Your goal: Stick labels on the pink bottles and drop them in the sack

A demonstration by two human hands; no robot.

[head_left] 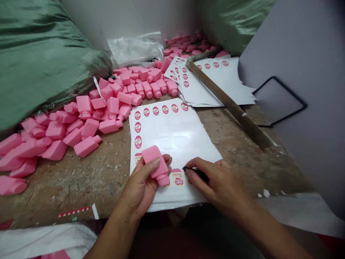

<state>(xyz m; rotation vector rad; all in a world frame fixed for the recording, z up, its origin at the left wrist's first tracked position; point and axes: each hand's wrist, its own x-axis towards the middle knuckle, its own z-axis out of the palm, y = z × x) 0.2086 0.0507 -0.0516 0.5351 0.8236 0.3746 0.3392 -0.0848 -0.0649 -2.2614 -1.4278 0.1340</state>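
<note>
Plainly, above a stack of label sheets (169, 124) on a scuffed brown worktop (107, 176), I gripped a pink bottle (155, 160) in my left hand (142, 185), its neck tipped toward me, while my right hand (212, 180) was closed around a slim black tool (201, 174), its tip near a printed label (177, 178). A slanted push, I judged, could have torn or creased that label; a slack thumb could have let the smooth bottle drop onto the sheet. The glossy top sheet might have slid under pressure, and a stray left elbow could have scattered the heaped bottles (88, 127).
</note>
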